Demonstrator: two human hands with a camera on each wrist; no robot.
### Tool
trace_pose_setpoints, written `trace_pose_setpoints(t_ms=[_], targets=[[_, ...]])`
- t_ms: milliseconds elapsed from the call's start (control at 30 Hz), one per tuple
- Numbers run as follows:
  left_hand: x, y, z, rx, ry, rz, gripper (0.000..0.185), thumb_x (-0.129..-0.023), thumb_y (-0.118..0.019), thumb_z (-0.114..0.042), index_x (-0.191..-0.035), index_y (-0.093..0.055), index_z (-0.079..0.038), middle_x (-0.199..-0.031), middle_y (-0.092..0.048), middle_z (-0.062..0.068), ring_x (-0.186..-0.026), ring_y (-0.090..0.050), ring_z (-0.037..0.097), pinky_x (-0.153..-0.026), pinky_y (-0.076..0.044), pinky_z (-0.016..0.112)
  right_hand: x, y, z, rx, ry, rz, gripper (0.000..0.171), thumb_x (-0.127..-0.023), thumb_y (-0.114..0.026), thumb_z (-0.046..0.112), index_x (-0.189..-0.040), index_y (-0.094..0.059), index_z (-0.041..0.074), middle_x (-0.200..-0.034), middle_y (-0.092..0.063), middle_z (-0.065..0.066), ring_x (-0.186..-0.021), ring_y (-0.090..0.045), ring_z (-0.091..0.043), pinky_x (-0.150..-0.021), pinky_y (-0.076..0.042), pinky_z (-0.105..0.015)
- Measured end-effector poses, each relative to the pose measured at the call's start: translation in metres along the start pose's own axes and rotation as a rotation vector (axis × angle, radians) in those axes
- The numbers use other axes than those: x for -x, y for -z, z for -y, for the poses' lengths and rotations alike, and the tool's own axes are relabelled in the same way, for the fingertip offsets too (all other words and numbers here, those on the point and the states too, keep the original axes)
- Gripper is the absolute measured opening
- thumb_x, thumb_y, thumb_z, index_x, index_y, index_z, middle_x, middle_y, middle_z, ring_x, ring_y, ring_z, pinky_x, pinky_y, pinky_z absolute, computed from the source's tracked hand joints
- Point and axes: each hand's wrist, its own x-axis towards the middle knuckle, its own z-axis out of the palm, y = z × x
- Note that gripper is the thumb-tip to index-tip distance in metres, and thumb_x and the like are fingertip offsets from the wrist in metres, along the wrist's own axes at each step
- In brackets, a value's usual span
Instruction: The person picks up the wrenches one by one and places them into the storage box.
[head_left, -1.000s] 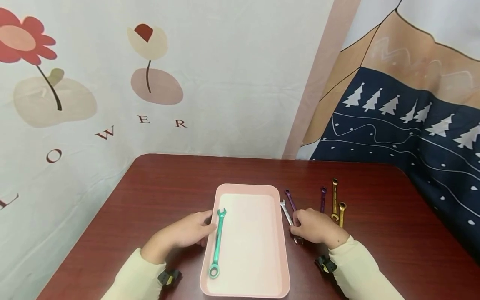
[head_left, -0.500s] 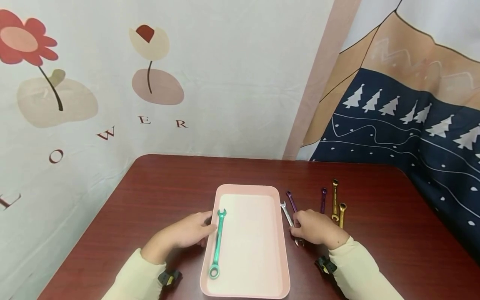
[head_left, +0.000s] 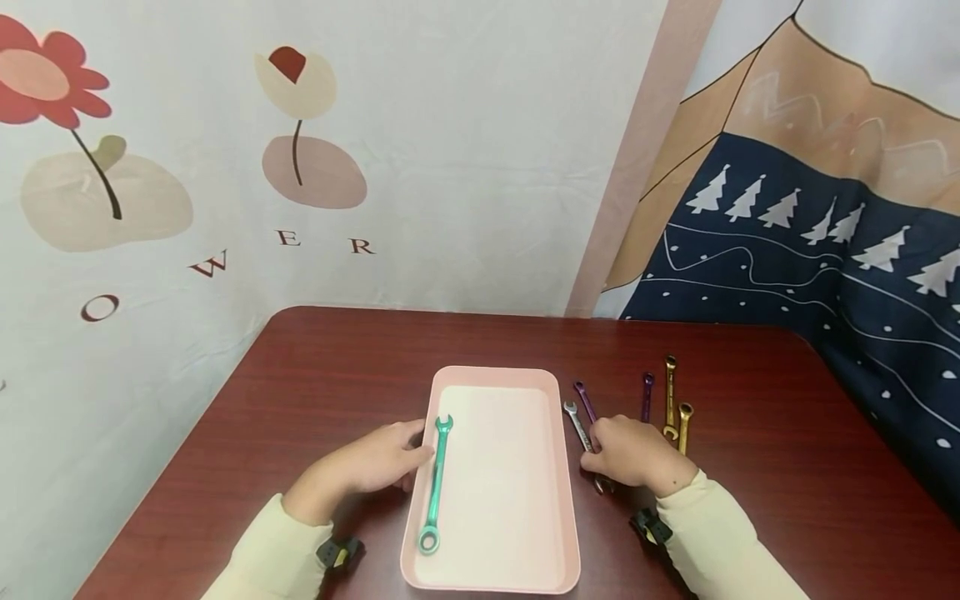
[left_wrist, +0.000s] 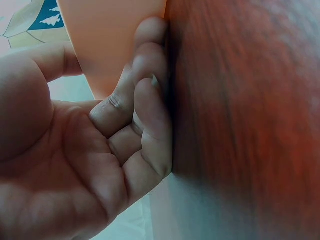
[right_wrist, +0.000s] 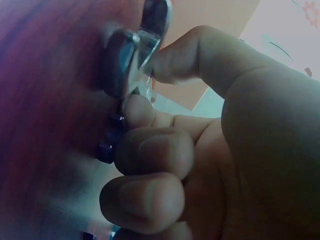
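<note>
A pale pink tray [head_left: 502,475] stands lengthwise on the table, with a green combination wrench [head_left: 436,483] lying along its left side. My left hand [head_left: 375,460] holds the tray's left wall, thumb over the rim and fingers curled against the outside, low by the tabletop. Right of the tray, my right hand [head_left: 632,452] pinches a silver wrench [head_left: 577,427] between thumb and index finger. In the right wrist view the silver wrench's end [right_wrist: 156,17] shows by the thumb, and the other fingers are curled. A purple wrench [head_left: 585,402] runs partly under this hand.
Beyond the right hand lie a second purple wrench [head_left: 647,398] and two gold wrenches, one farther back [head_left: 671,392] and one nearer [head_left: 684,427], partly hidden by the hand. The dark red-brown table [head_left: 337,367] ends at a printed cloth backdrop [head_left: 465,167].
The silver wrench has shifted slightly to the right, away from the tray, with the right fingers on it. The left hand, tray and green wrench stay where they were.
</note>
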Motion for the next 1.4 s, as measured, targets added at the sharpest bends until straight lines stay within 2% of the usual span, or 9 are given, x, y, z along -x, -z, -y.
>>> trace_pose_setpoints(t_ms=[300,667,1000,1400], targets=[[-0.0003,0.0000,-0.0007,0.008,-0.005,0.004,0.049,-0.102,-0.051,-0.020,-0.146,-0.044,-0.001,-0.057,-0.058,0.002,-0.053,-0.058,0.017,-0.056,-0.049,0.031,-0.0007,-0.0005,-0.0030,-0.027,0.000,0.009,0.039,-0.081,-0.067,0.025,-0.051,-0.043,0.019,-0.050,-0.036,0.008,-0.048,-0.035,-0.009,-0.045,-0.024,-0.027],[-0.0003,-0.0015,0.0025,0.044,-0.017,0.016,0.050,-0.102,-0.050,-0.018,-0.147,-0.042,0.001,-0.065,-0.061,0.002,-0.056,-0.058,0.016,-0.056,-0.051,0.033,-0.0004,0.0008,-0.0031,0.012,-0.007,0.002,0.031,-0.080,-0.066,0.026,-0.054,-0.051,0.018,-0.054,-0.049,0.003,-0.050,-0.046,-0.012,-0.046,-0.034,-0.031],[0.0018,-0.0020,0.0035,0.038,-0.016,0.008,0.037,-0.101,-0.050,-0.018,-0.134,-0.052,-0.001,-0.062,-0.059,0.002,-0.054,-0.056,0.016,-0.054,-0.050,0.032,-0.0004,0.0010,-0.0036,-0.005,-0.028,0.015,0.034,-0.080,-0.065,0.026,-0.053,-0.047,0.017,-0.052,-0.041,0.005,-0.048,-0.040,-0.012,-0.045,-0.029,-0.029],[-0.0002,-0.0006,-0.0001,0.029,-0.017,0.014,0.046,-0.102,-0.050,-0.018,-0.144,-0.046,0.001,-0.062,-0.060,0.002,-0.055,-0.057,0.016,-0.056,-0.051,0.032,0.0005,0.0036,-0.0052,0.003,-0.046,0.010,0.032,-0.081,-0.066,0.026,-0.054,-0.050,0.016,-0.052,-0.046,0.002,-0.048,-0.044,-0.013,-0.045,-0.032,-0.030]])
